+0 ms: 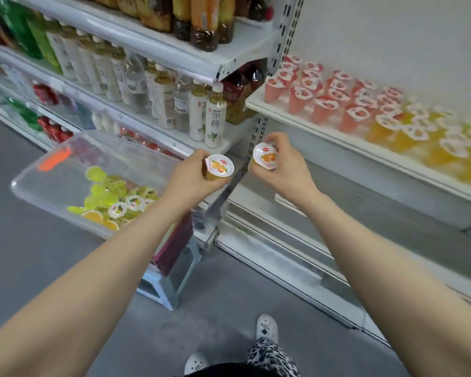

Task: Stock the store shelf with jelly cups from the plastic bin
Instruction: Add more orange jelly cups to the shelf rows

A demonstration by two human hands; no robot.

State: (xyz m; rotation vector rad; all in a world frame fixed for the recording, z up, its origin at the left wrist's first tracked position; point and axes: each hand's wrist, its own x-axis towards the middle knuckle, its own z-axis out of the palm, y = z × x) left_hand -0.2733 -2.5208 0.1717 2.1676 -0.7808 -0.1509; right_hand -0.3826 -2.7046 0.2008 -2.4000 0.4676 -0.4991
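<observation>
While both hands are curled tight, I count exactly one jelly cup in each. My left hand (191,175) wraps its fingers round the left cup (219,165), foil lid facing me. My right hand (286,167) grips the right cup (265,157) the same way, lid tilted toward the left. The two cups are near each other but apart, held in the air in front of the slotted upright post (260,125).

At eight o'clock from the left hand is the clear plastic bin (38,183), above a pale blue stool (172,278). Its heap of loose cups (106,197) is green, yellow and orange. Three show lids up; the rest are too jumbled to count.

At two o'clock from the right hand runs the white shelf (337,144), its front lip bare. Red cups (324,100) stand at the near end and orange cups (419,137) toward three o'clock, all too blurred to count. Bottles (215,118) fill the bay at eleven o'clock. Grey floor (52,254) lies open at six o'clock, with two white shoes (267,329).
</observation>
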